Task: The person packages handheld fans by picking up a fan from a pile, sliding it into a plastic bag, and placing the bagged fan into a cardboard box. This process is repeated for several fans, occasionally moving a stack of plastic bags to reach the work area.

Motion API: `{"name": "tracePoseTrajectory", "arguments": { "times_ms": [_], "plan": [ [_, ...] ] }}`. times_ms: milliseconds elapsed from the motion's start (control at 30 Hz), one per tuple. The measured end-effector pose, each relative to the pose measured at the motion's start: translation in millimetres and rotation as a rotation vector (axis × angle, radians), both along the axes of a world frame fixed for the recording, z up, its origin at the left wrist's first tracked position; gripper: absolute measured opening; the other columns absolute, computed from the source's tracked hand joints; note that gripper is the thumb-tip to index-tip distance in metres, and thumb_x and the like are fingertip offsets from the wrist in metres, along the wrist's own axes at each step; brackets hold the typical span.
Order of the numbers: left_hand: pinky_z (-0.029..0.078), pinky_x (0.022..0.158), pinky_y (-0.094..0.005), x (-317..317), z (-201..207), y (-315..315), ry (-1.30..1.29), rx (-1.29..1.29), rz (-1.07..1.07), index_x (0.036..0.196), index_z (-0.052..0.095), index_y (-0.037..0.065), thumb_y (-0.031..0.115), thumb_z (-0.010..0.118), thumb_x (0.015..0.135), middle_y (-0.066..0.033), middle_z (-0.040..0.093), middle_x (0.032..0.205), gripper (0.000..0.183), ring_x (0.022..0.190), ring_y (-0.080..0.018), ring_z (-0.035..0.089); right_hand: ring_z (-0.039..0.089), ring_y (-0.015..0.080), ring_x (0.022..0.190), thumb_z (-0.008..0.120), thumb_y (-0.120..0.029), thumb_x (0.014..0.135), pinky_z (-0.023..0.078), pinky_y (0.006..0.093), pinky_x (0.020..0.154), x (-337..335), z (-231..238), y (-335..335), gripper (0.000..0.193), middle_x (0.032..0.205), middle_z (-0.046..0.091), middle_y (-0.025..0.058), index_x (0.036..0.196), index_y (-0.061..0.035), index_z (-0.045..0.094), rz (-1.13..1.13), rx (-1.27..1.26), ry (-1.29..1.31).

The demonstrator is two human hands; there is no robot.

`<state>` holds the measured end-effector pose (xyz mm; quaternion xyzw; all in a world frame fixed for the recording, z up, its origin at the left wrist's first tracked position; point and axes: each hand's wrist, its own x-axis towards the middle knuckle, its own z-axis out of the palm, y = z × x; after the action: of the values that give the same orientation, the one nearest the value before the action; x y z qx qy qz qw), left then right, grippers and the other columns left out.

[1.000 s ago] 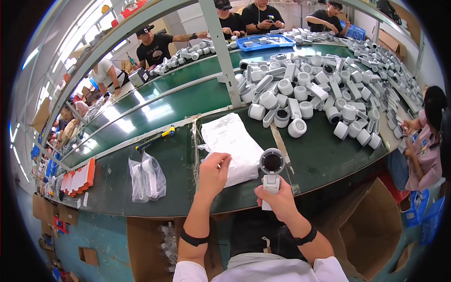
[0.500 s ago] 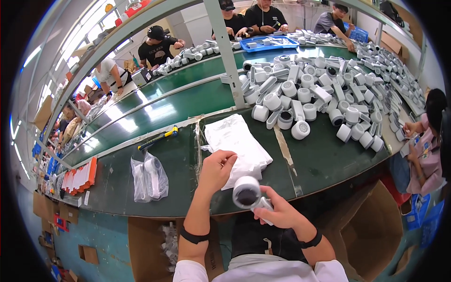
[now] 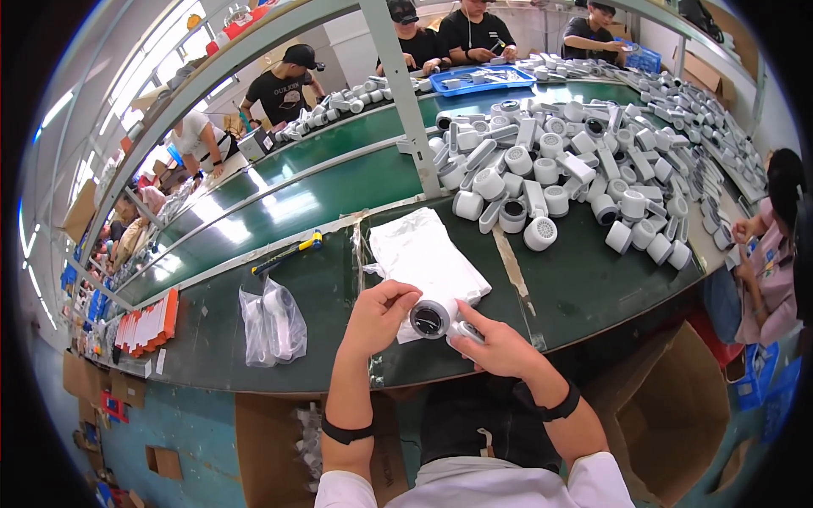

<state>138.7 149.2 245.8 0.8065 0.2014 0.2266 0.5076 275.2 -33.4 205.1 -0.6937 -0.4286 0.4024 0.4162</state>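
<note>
A white handheld device [image 3: 430,320] with a round head and a short handle, like a handheld fan, is in my right hand [image 3: 498,347]. My fingers wrap its handle, and the head's dark, ringed face is tilted up toward me. At the head's left rim is my left hand [image 3: 374,320], thumb and fingers pinched together. Whether the pinch grips the rim or some thin film, I cannot make out. Just beyond both hands lies a stack of white plastic bags [image 3: 423,241], partly covered by the device.
Many similar devices [image 3: 555,165] are heaped at the right. Bagged devices [image 3: 273,322], a yellow-and-black hammer-like tool [image 3: 290,251] and orange-and-white boxes [image 3: 148,323] sit at the left. A metal post [image 3: 400,85] rises ahead. Cardboard boxes [image 3: 673,411] stand below the table edge. Co-workers sit across and at the right.
My right hand has raised and turned the device, so its dark face shows more. My left hand has come down slightly to the head's rim. A far co-worker has drawn an arm back.
</note>
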Motion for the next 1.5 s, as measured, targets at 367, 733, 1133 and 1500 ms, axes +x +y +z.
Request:
{"name": "tracePoseTrajectory", "arguments": {
  "times_ms": [367,733,1133,1500],
  "plan": [
    [0.050,0.065,-0.0326,7.4,-14.1,-74.5,-0.199,0.403,-0.226,0.097,0.069,0.003,0.004,0.070,0.083,-0.0129,0.065,0.083,0.014,0.074,-0.0289,0.063,0.065,0.0431,0.096,0.066,-0.020,0.090,0.051,0.0454,0.082,-10.7,-31.3,8.6,0.081,0.114,0.063,0.0252,0.149,-0.0049,0.013,-0.423,0.441,-0.241],
    [0.050,0.091,-0.0345,-4.3,-54.2,-75.5,-0.483,-0.320,0.014,0.133,0.044,0.002,0.030,0.067,0.093,-0.0095,0.057,0.121,0.054,0.112,-0.0220,0.057,0.059,0.0107,0.100,0.057,-0.023,0.099,0.050,0.0282,0.083,-22.8,-27.7,6.4,0.040,0.115,0.061,0.0066,0.130,-0.0026,0.044,-0.413,0.497,0.256],
    [0.059,0.073,-0.0368,-5.6,-44.5,-89.0,-0.482,-0.978,-0.109,0.138,0.039,0.006,0.027,0.050,0.102,-0.0102,0.060,0.122,0.043,0.098,-0.0227,0.066,0.061,0.0274,0.079,0.070,-0.011,0.079,0.046,0.0389,0.069,-25.3,-6.5,6.5,0.018,0.084,0.066,0.0081,0.096,-0.0071,0.070,-0.689,0.685,-0.777],
    [0.052,0.049,-0.0290,-81.6,-44.9,-26.6,-0.475,-0.451,0.478,0.120,0.054,0.000,0.018,0.058,0.098,-0.0078,0.065,0.092,0.028,0.065,-0.0148,0.062,0.059,0.0188,0.058,0.075,-0.007,0.081,0.047,0.0287,0.053,-35.5,-36.7,-14.6,0.016,0.069,0.063,0.0094,0.096,-0.0019,0.070,-0.272,0.589,-0.488]
  ]
}}
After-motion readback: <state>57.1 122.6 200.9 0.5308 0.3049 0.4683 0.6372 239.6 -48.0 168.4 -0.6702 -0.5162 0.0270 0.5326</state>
